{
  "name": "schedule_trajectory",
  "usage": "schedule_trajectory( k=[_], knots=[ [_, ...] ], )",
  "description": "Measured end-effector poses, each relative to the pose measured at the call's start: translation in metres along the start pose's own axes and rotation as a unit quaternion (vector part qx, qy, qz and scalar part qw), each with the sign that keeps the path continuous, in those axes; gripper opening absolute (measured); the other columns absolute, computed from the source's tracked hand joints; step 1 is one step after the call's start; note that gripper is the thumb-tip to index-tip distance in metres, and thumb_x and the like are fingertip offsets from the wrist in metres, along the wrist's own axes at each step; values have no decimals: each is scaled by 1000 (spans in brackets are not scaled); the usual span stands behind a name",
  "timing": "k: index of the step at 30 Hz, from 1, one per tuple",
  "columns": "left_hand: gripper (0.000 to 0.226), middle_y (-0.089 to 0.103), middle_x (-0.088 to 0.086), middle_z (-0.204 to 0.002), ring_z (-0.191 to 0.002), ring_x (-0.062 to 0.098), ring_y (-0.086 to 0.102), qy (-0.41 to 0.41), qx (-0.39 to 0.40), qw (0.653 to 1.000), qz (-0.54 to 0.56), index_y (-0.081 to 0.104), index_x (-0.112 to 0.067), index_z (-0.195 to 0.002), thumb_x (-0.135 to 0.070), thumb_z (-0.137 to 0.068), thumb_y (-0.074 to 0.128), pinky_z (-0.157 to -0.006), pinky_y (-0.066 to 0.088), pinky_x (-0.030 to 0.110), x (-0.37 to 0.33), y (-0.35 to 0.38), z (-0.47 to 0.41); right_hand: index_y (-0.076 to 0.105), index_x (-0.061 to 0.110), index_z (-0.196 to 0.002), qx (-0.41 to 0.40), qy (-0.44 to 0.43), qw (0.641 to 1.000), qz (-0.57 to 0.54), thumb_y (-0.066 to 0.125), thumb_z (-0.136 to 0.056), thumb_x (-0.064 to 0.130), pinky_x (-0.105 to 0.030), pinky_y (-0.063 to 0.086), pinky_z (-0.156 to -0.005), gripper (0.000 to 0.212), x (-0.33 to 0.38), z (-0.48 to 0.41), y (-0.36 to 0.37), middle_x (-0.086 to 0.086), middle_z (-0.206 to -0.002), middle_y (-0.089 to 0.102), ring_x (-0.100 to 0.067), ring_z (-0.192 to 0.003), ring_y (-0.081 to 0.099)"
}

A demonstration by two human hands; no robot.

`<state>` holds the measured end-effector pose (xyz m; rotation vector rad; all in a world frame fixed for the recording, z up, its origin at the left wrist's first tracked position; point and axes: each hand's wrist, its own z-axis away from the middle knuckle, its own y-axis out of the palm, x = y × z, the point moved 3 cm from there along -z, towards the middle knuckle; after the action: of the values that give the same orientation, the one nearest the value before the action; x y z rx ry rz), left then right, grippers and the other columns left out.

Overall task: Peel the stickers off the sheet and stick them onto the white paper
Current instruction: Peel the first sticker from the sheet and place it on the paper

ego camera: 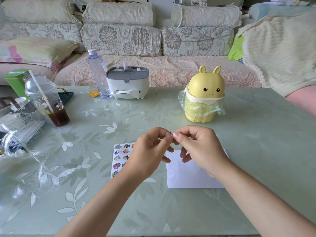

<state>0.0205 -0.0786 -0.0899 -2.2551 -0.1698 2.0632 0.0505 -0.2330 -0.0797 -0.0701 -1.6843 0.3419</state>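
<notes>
A sticker sheet (119, 158) with several small cartoon stickers lies on the table, partly hidden under my left hand (148, 151). To its right lies the white paper (188, 175), with my right hand (198, 147) held above its far edge. Both hands are raised over the table with their fingertips meeting. Between them they pinch a tiny sticker (171, 133), mostly hidden by the fingers. No stickers show on the visible part of the paper.
A yellow rabbit-shaped bin (204, 94) stands behind the hands. A tissue box (127, 82) and clear bottle (98, 74) stand further back. A drink cup with a straw (49, 103) and clear plastic containers (22, 127) crowd the left. The sofa (119, 40) lies beyond the table.
</notes>
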Motion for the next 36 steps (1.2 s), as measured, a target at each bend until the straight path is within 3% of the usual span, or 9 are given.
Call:
schedule_trajectory(
  k=[5, 12, 18, 21, 24, 27, 30, 36],
  knots=[
    [15, 74, 5, -92, -85, 22, 73, -19, -13, 1000, 16, 70, -8, -94, -23, -94, 69, -64, 62, 40, 0, 6, -4, 78, 20, -80, -25, 3, 1000, 11, 74, -90, 18, -41, 59, -55, 10, -3, -1, -8, 10, -62, 67, -12, -49, 58],
    [11, 76, 1, -86, -78, 21, 74, -25, -27, 999, 9, 68, -8, -91, -17, -96, 65, -58, 61, 34, 1, 19, -15, 77, 16, -85, -34, 17, 999, 3, 70, -93, 18, -43, 59, -53, 11, -8, -4, -16, 3, -73, 71, -14, -50, 59],
    [14, 73, 6, -88, -71, 18, 71, -35, -41, 998, -18, 63, -6, -93, -20, -96, 64, -56, 60, 36, 1, 30, -35, 71, 16, -92, -85, 31, 996, 25, 65, -97, 25, -33, 56, -50, 11, -15, -19, -34, -1, -87, 67, -13, -52, 59],
    [19, 70, 3, -83, -66, 14, 68, -35, -43, 998, -37, 62, -8, -90, -26, -95, 65, -57, 59, 35, -2, 32, -54, 67, 18, -92, -130, 30, 990, 33, 64, -98, 31, -36, 55, -52, 14, -17, -36, -53, 1, -86, 68, -15, -55, 61],
    [20, 69, 0, -78, -64, 12, 65, -26, -38, 996, -83, 61, -10, -85, -27, -95, 64, -58, 59, 36, -6, 35, -77, 63, 23, -86, -174, -34, 972, 153, 61, -97, 31, -35, 51, -70, 14, -11, -63, -74, 8, -87, 68, -17, -76, 62],
    [15, 72, -3, -74, -64, 13, 65, -13, -34, 988, -147, 61, -14, -81, -23, -93, 62, -66, 59, 37, -10, 40, -104, 62, 17, -91, -226, -154, 928, 254, 57, -97, 23, -38, 46, -80, 10, 5, -102, -97, -2, -98, 68, -26, -93, 61],
    [16, 73, -6, -76, -74, 18, 67, -1, -39, 977, -208, 61, -22, -76, -24, -92, 61, -69, 56, 34, -13, 43, -126, 59, 8, -95, -211, -232, 896, 316, 53, -98, 16, -38, 41, -82, 11, 21, -145, -115, -10, -100, 68, -33, -97, 61],
    [18, 71, 2, -77, -77, 22, 65, 14, -48, 977, -208, 64, -19, -76, -29, -91, 64, -64, 48, 27, -16, 46, -147, 57, 9, -107, -183, -123, 923, 317, 46, -105, 21, -33, 38, -73, 17, 18, -207, -133, -10, -108, 70, -31, -100, 62]
  ],
)
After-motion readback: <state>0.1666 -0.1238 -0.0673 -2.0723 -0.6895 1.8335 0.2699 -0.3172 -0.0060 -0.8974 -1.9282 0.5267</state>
